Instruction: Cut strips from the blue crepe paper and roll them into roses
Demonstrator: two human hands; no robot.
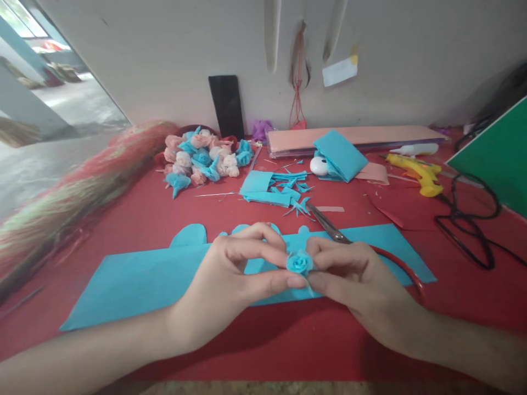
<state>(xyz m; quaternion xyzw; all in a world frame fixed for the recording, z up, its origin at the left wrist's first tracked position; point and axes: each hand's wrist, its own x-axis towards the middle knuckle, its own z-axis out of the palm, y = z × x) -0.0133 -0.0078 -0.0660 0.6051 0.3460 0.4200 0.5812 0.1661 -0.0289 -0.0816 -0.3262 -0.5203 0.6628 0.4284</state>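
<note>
Between both hands is a small blue paper rose [300, 262], its rolled petals facing up toward me. My left hand [247, 263] pinches it from the left, with thumb and fingertips at its base and side. From the other side, the thumb and fingers of my right hand [358, 274] close on the same rose. Beneath the hands lies a long sheet of blue crepe paper [140, 291]. Rounded blue paper petals [189, 236] rest along its far edge, partly hidden by my left hand. Scissors [329, 225] with red handles lie partly under my right hand.
Finished pink, white and blue paper roses [201, 156] are heaped at the back left. Blue paper scraps [284, 189] lie mid-table. A yellow glue gun [415, 170] with a looping black cable [489, 258] sits right. A black phone [227, 107] leans against the wall; a straw broom [82, 203] lies left.
</note>
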